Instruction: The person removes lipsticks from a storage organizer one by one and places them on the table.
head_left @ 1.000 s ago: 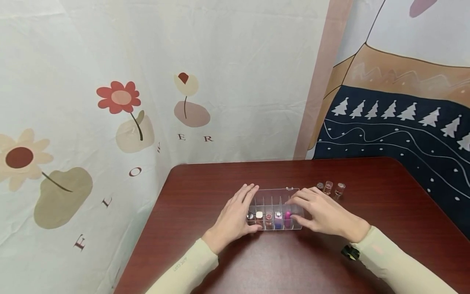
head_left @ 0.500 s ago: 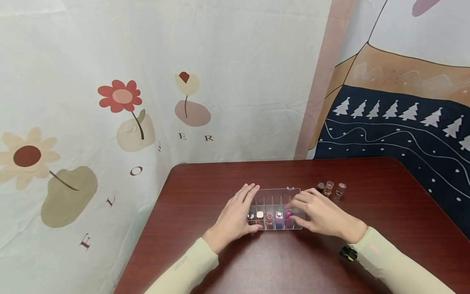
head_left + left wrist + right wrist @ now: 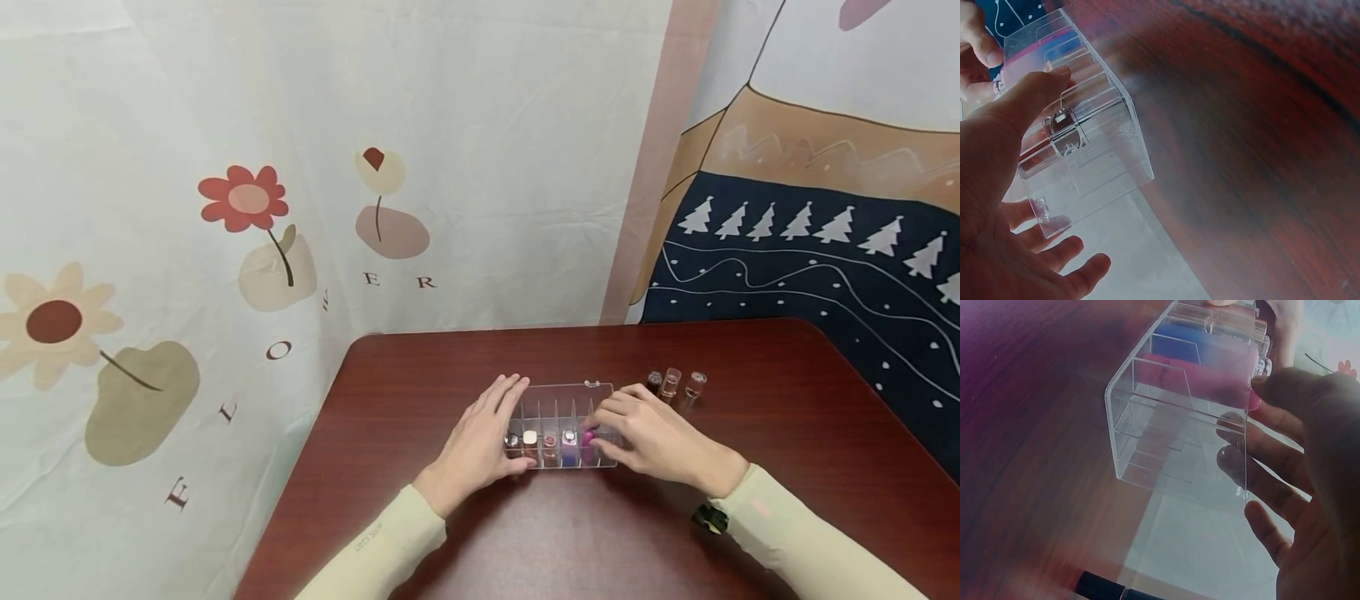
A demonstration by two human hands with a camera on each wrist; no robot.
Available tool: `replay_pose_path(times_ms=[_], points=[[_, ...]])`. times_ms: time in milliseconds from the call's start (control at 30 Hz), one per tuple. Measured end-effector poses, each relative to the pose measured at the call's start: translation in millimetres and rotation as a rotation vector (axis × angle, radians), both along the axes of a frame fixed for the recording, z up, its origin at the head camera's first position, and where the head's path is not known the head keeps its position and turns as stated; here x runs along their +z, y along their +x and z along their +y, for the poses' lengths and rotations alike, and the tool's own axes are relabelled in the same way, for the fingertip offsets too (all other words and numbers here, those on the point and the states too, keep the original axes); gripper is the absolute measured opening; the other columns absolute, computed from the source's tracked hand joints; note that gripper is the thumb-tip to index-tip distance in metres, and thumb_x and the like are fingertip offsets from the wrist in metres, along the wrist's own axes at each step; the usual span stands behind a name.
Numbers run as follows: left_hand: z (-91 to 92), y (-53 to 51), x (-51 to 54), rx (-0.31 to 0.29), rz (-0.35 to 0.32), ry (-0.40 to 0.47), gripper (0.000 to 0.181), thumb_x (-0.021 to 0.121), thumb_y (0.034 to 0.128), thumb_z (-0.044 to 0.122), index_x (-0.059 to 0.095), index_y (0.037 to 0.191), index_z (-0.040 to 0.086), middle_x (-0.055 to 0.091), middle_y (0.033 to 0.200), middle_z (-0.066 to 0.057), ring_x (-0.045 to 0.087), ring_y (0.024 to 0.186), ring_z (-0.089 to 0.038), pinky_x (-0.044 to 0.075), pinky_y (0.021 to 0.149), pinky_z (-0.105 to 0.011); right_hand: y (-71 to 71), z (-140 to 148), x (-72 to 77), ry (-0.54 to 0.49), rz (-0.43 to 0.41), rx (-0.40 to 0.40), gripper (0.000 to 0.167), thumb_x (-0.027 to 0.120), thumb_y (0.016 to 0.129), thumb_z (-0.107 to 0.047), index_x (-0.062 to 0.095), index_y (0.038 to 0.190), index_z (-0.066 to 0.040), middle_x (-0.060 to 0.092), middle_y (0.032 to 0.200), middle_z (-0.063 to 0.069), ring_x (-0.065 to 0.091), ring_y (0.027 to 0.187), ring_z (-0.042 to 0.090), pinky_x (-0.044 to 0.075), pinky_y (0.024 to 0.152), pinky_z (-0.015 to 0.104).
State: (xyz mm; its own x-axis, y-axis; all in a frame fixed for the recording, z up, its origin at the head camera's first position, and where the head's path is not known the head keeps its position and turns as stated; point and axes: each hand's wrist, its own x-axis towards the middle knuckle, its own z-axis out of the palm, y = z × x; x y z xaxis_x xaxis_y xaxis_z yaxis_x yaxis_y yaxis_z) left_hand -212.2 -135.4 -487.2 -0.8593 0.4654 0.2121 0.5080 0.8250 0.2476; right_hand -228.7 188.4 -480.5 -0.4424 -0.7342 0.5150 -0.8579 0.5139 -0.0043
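On the table is a clear compartmented cosmetics organizer (image 3: 551, 392). Upright tubes fill several of its front slots, among them a pale-topped one (image 3: 530, 437) and a purple-and-blue one (image 3: 569, 454). My left hand (image 3: 474, 442) holds the organizer's left end, thumb along the front and fingers round the side. With thumb and forefinger, my right hand (image 3: 654, 432) pinches the top of a magenta tube, likely lipstick (image 3: 1191, 378), standing in a slot near the right end. In the right wrist view, its other fingers show through the clear wall.
Behind my right hand stand two clear-topped tubes, one (image 3: 670, 383) beside the other (image 3: 696, 385), and a dark-capped tube (image 3: 654, 382). The brown table (image 3: 420, 367) meets a printed cloth backdrop (image 3: 480, 167).
My right thumb and forefinger have closed in on the magenta tube's top. The left hand and the organizer stay where they were.
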Motion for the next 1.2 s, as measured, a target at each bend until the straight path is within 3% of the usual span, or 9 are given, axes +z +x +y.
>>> replay_pose_path(times_ms=[567,1200], points=[[-0.1,1.0,-0.3,0.002,-0.008,0.009,0.134,0.111,0.0783,0.047,0.033,0.183,0.015,0.043,0.187,-0.011,0.042,0.176,-0.037,0.049,0.137,-0.061,0.2,-2.3,-1.0,-0.016,0.052,0.019,0.019,0.098,0.090,-0.018,0.083,0.103,-0.021,0.075,0.092,-0.014,0.069,0.090,0.006,0.058,0.096,0.040],[0.5,0.2,-0.8,0.001,-0.001,0.004,0.134,0.111,0.0783,0.047,0.033,0.183,0.015,0.043,0.187,-0.011,0.041,0.176,-0.036,0.050,0.136,-0.061,4.4,4.7,1.0,-0.087,0.001,-0.010,0.022,0.098,0.090,-0.020,0.084,0.105,-0.024,0.081,0.099,-0.015,0.075,0.096,0.007,0.058,0.101,0.040]])
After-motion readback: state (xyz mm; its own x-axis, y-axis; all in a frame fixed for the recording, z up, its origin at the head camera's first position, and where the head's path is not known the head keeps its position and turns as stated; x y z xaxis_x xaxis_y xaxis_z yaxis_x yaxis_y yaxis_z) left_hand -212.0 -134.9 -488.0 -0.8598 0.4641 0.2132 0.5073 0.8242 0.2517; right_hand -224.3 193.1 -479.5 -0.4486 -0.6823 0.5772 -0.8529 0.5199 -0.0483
